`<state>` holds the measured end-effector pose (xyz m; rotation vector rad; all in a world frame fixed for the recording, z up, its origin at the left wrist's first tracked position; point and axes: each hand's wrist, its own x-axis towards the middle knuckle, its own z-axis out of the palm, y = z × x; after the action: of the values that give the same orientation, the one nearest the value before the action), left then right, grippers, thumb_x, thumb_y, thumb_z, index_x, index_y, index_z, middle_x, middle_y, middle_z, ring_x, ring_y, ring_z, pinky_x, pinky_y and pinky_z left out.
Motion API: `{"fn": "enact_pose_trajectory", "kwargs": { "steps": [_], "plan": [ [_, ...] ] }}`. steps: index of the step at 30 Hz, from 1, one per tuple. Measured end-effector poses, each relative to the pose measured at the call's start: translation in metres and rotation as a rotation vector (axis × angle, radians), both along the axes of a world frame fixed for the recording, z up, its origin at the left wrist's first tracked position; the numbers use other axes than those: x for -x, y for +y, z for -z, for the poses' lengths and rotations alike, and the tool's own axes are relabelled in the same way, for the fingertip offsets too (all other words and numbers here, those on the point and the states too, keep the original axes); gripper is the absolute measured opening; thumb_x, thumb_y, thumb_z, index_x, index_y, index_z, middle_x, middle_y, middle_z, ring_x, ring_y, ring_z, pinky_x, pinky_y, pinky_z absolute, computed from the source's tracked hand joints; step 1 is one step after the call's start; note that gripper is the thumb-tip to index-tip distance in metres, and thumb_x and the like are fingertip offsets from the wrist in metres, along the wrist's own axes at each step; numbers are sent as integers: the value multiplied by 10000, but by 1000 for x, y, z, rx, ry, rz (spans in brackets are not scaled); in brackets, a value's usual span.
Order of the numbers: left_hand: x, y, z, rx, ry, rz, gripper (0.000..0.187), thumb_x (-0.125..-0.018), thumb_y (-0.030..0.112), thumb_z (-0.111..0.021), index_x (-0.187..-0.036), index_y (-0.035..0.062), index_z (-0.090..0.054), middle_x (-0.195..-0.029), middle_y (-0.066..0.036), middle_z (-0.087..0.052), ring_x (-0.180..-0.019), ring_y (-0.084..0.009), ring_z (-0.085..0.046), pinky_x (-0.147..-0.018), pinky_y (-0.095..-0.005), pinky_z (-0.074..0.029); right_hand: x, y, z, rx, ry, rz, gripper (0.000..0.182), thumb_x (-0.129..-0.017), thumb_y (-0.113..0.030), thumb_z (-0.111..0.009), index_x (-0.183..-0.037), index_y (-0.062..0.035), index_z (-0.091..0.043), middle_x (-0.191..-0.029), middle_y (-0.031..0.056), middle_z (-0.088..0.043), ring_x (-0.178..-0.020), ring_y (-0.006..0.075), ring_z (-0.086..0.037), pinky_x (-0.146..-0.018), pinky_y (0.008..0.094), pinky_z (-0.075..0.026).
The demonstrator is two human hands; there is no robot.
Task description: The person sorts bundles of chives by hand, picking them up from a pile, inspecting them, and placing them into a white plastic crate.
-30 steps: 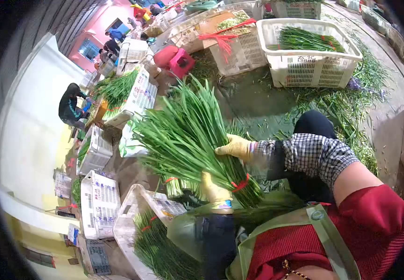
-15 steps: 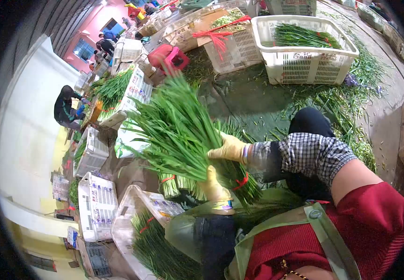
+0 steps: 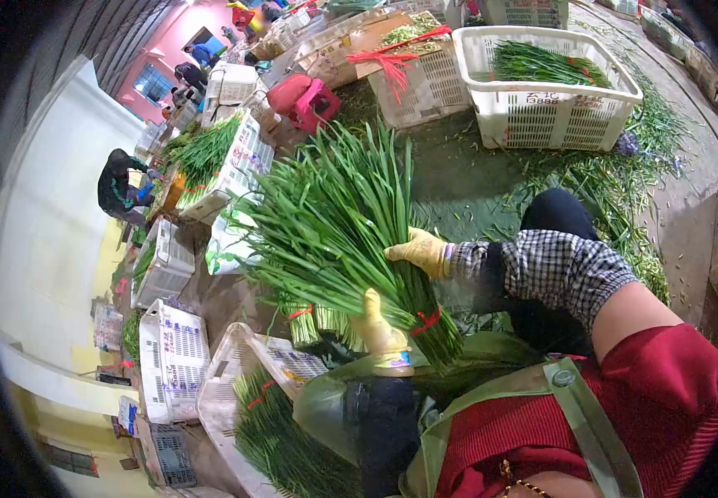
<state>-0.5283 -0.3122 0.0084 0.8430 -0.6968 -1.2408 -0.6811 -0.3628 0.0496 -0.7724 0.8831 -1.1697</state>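
A large bunch of long green leafy stalks [image 3: 334,216] fans out toward the upper left, with a red tie [image 3: 427,320] round its lower end. My right hand [image 3: 421,252], in a yellow glove, grips the bunch from the right, above the tie. Against the lower left side of the bunch is my left hand [image 3: 380,334], also gloved, thumb up; its other fingers are hidden behind the stalks. Tied bundles with pale ends [image 3: 302,325] lie below the leaves. More tied greens [image 3: 284,432] fill a white crate [image 3: 218,390] at the lower left.
A white basket [image 3: 542,124] with greens stands at the upper right. Red ties [image 3: 392,66] hang over another crate. Nearby is a pink stool [image 3: 316,106]. Loose trimmings [image 3: 616,207] litter the floor. A person in dark clothes [image 3: 118,184] works at the left, with others farther back.
The leaf tips have spread and swung right and upward, and are less blurred. My right hand has moved slightly right and up; my left hand remains close to the same place.
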Motion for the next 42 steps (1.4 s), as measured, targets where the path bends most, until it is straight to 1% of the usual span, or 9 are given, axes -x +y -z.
{"fn": "enact_pose_trajectory", "kwargs": {
  "steps": [6, 10, 15, 17, 21, 26, 30, 34, 42],
  "plan": [
    [-6, 11, -15, 122, -456, 19, 658, -962, 264, -584, -1474, -20, -282, -1506, -141, -330, -1376, -242, -323, -1155, -359, -212, 20, -23, 5, -14, -98, 47, 310, -803, -102, -680, -1086, 20, -643, -942, 130, -703, -778, 234, -687, -741, 373, -570],
    [-12, 0, -17, 19, -308, -130, 728, -926, 366, -637, -1447, -4, -289, -1439, -143, -368, -1290, -247, -400, -1081, -389, -333, 36, -32, -2, -23, -88, -26, 208, -780, -99, -619, -960, 1, -648, -835, 61, -671, -684, 171, -649, -668, 318, -564],
    [-11, -8, 5, -103, 146, 336, 542, -951, 430, -568, -1369, 93, -489, -1319, -50, -568, -1148, -249, -571, -996, -424, -464, 23, -24, 10, -17, -81, -221, 269, -795, -155, -628, -1005, 8, -672, -898, 92, -706, -748, 169, -676, -694, 323, -562],
    [-14, -15, 19, -183, 304, 431, 514, -943, 434, -565, -1330, 96, -542, -1272, -55, -620, -1124, -275, -600, -985, -450, -479, 7, -20, 8, 95, -70, -134, 583, -855, -272, -702, -1316, 30, -511, -1162, 147, -655, -1000, 207, -641, -870, 339, -520],
    [-9, -7, 9, -71, 241, 151, 459, -905, 312, -621, -1290, 70, -556, -1214, -75, -632, -1088, -287, -611, -957, -452, -497, 7, -45, 46, 50, 22, 93, 1038, -857, -634, -595, -1504, 57, -166, -1536, 248, -278, -1410, 263, -305, -1146, 360, -262],
    [4, -8, -9, -21, 161, 58, 452, -861, 155, -695, -1275, 56, -544, -1209, -90, -615, -1029, -258, -615, -899, -420, -522, 0, -4, -4, 439, 16, -101, 1042, -857, -459, -702, -1556, -76, -31, -1522, 144, -330, -1364, 212, -341, -1142, 355, -254],
    [11, 0, -4, -48, -12, -95, 452, -843, 135, -722, -1253, 53, -550, -1183, -80, -619, -990, -241, -614, -860, -404, -530, -6, 1, -7, 355, 173, -97, 1124, -767, -203, -825, -1559, -120, -32, -1383, 120, -511, -1218, 207, -502, -1042, 357, -405],
    [3, -2, 2, -57, 50, -64, 428, -848, 121, -717, -1240, 63, -557, -1164, -75, -630, -969, -236, -622, -839, -399, -540, -4, -6, 0, 101, -4, -54, 533, -808, -176, -765, -1274, -60, -534, -1094, 67, -658, -971, 169, -603, -871, 347, -503],
    [0, -5, -1, -61, 113, -34, 391, -873, 97, -688, -1242, 71, -560, -1188, -70, -626, -1010, -242, -617, -874, -422, -532, 8, -19, 27, 81, -87, -119, 320, -845, -202, -729, -1109, -45, -642, -967, 18, -675, -844, 132, -629, -775, 311, -531]
  ]
}}
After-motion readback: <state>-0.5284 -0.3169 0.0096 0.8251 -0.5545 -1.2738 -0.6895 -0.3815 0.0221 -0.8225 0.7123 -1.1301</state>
